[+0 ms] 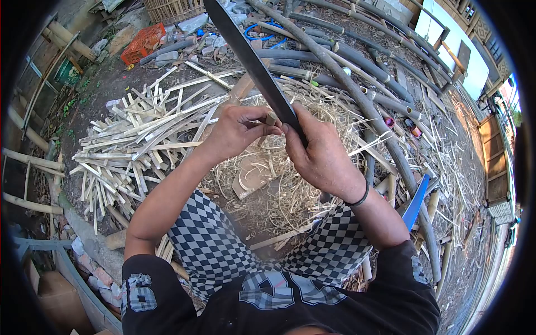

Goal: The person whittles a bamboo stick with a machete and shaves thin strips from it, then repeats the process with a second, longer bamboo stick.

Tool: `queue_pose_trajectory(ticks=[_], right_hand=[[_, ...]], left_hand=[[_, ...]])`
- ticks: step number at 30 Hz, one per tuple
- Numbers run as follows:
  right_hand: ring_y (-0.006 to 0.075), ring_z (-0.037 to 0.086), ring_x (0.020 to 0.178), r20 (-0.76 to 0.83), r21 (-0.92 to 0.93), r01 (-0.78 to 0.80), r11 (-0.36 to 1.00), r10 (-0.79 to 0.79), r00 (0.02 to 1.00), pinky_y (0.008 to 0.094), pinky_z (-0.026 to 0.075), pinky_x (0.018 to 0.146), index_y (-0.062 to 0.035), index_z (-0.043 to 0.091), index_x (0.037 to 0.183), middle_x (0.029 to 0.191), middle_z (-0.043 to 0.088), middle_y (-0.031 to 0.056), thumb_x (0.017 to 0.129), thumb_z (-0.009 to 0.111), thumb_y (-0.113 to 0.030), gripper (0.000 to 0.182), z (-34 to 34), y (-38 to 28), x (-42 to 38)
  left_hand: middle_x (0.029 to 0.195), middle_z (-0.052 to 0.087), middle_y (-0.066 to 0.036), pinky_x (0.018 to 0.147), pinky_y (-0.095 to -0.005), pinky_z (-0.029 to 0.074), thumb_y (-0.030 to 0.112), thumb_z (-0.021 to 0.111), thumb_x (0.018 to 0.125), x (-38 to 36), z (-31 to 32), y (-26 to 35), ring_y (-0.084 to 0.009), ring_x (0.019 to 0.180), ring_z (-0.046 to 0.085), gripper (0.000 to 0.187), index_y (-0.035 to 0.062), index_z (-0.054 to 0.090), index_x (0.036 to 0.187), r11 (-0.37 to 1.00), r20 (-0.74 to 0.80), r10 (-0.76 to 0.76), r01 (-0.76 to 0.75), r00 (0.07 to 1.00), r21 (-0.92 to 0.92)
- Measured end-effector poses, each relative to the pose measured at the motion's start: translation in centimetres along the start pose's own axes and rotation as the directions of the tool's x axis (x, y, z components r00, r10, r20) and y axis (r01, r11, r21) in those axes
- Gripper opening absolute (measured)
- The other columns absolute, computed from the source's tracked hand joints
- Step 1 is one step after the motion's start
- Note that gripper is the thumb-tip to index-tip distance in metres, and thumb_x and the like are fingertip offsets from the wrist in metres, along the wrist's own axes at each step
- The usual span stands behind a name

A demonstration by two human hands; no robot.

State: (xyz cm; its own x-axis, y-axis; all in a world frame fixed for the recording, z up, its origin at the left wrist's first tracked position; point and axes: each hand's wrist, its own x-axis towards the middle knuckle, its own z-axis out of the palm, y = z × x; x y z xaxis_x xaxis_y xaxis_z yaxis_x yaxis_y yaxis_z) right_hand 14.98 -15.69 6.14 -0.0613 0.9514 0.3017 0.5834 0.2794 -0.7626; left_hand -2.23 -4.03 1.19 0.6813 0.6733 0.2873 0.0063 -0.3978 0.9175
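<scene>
A long dark blade rises up and to the left from my right hand, whose fingers are wrapped round its lower end. Just left of the blade, my left hand pinches a small light piece of bamboo between thumb and fingers. The fingertips of both hands are close together beside the blade. Beneath them, curly shavings lie on the ground around a flat wooden piece.
Split bamboo strips are heaped at the left. Long poles cross the upper right. A blue saw blade lies at the right. An orange crate stands at the upper left, near a woven basket.
</scene>
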Motion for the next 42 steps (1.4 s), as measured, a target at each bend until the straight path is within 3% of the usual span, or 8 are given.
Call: queue_pose_trajectory(ticks=[7, 9, 12, 13, 15, 19, 23, 42], right_hand=[[0.0488, 0.064, 0.069, -0.012, -0.038, 0.05, 0.998, -0.05, 0.999, 0.0556, 0.05, 0.062, 0.0014, 0.048, 0.12, 0.07, 0.063, 0.0281, 0.094, 0.054, -0.002, 0.026, 0.0, 0.2, 0.0], [0.0489, 0.064, 0.069, -0.01, -0.026, 0.047, 0.999, -0.047, 0.999, 0.0556, 0.05, 0.062, 0.0014, 0.047, 0.121, 0.071, 0.063, 0.0284, 0.094, 0.053, -0.002, 0.027, 0.0, 0.2, 0.0], [0.049, 0.065, 0.071, -0.049, -0.008, 0.053, 0.999, -0.053, 0.997, 0.0561, 0.049, 0.063, 0.0013, 0.047, 0.121, 0.073, 0.064, 0.0286, 0.094, 0.053, -0.002, 0.028, 0.3, 0.6, 0.1], [0.0488, 0.065, 0.071, -0.057, -0.009, 0.066, 0.998, -0.066, 0.996, 0.0558, 0.049, 0.063, 0.0016, 0.048, 0.121, 0.074, 0.064, 0.0283, 0.094, 0.053, -0.002, 0.028, 0.3, 0.6, 0.1], [0.0486, 0.065, 0.072, -0.064, -0.01, 0.079, 0.997, -0.079, 0.995, 0.0556, 0.05, 0.063, 0.0019, 0.048, 0.121, 0.075, 0.065, 0.028, 0.094, 0.053, -0.002, 0.028, 0.3, 0.7, 0.1], [0.0462, 0.067, 0.073, -0.06, 0.064, 0.063, 0.996, -0.059, 0.996, 0.0516, 0.051, 0.064, 0.0023, 0.052, 0.12, 0.077, 0.066, 0.0271, 0.094, 0.053, -0.002, 0.027, 0.1, 0.9, 0.2], [0.0438, 0.068, 0.073, -0.006, 0.137, -0.019, 0.99, 0.02, 1.0, 0.0487, 0.051, 0.065, 0.002, 0.054, 0.12, 0.078, 0.066, 0.0266, 0.095, 0.053, -0.003, 0.026, -0.1, 0.9, 0.2], [0.0367, 0.068, 0.068, -0.003, 0.162, -0.063, 0.985, 0.065, 0.998, 0.0441, 0.049, 0.062, 0.003, 0.058, 0.118, 0.075, 0.065, 0.0233, 0.098, 0.053, -0.006, 0.023, -0.1, 0.8, 0.4]], left_hand=[[0.087, 0.074, -0.006, 0.072, -0.0284, 0.06, 0.008, 0.078, 0.088, 0.1, 0.0, -0.6, -0.0066, 0.077, 0.064, 0.013, -0.0013, 0.076, 0.096, 0.999, -0.005, -0.003, 0.003, 1.0, 0.035], [0.107, 0.071, -0.009, 0.091, -0.0324, 0.06, -0.009, 0.066, 0.09, 0.2, -0.4, -0.5, -0.0148, 0.101, 0.068, 0.023, -0.0023, 0.071, 0.111, 0.995, 0.074, -0.061, 0.055, 0.995, 0.086], [0.107, 0.071, -0.008, 0.092, -0.0325, 0.059, -0.007, 0.067, 0.09, 0.2, -0.2, 0.0, -0.0146, 0.101, 0.068, 0.022, -0.0027, 0.071, 0.11, 0.994, 0.063, -0.085, 0.081, 0.994, 0.078], [0.107, 0.071, -0.008, 0.092, -0.0325, 0.059, -0.007, 0.067, 0.09, 0.2, -0.1, 0.0, -0.0146, 0.101, 0.068, 0.022, -0.0027, 0.071, 0.11, 0.994, 0.061, -0.084, 0.079, 0.995, 0.079], [0.084, 0.073, -0.004, 0.074, -0.0275, 0.059, 0.012, 0.079, 0.088, 0.3, 0.1, -0.3, -0.0068, 0.079, 0.065, 0.016, -0.0013, 0.075, 0.096, 0.998, -0.007, -0.016, 0.017, 1.0, 0.067], [0.084, 0.073, -0.004, 0.074, -0.0271, 0.058, 0.013, 0.08, 0.087, 0.4, 0.0, -0.8, -0.0066, 0.079, 0.066, 0.017, -0.0008, 0.075, 0.096, 0.991, -0.002, -0.006, 0.006, 1.0, 0.136], [0.084, 0.073, -0.004, 0.073, -0.0265, 0.057, 0.013, 0.08, 0.087, 0.3, 0.0, -0.9, -0.0061, 0.079, 0.065, 0.016, -0.0006, 0.075, 0.095, 1.0, -0.004, 0.007, -0.007, 1.0, 0.024], [0.089, 0.074, -0.005, 0.079, -0.0269, 0.059, 0.008, 0.077, 0.089, 0.4, -0.4, -0.6, -0.0074, 0.085, 0.067, 0.013, -0.0009, 0.074, 0.097, 0.998, 0.012, -0.031, 0.03, 0.999, 0.047]])
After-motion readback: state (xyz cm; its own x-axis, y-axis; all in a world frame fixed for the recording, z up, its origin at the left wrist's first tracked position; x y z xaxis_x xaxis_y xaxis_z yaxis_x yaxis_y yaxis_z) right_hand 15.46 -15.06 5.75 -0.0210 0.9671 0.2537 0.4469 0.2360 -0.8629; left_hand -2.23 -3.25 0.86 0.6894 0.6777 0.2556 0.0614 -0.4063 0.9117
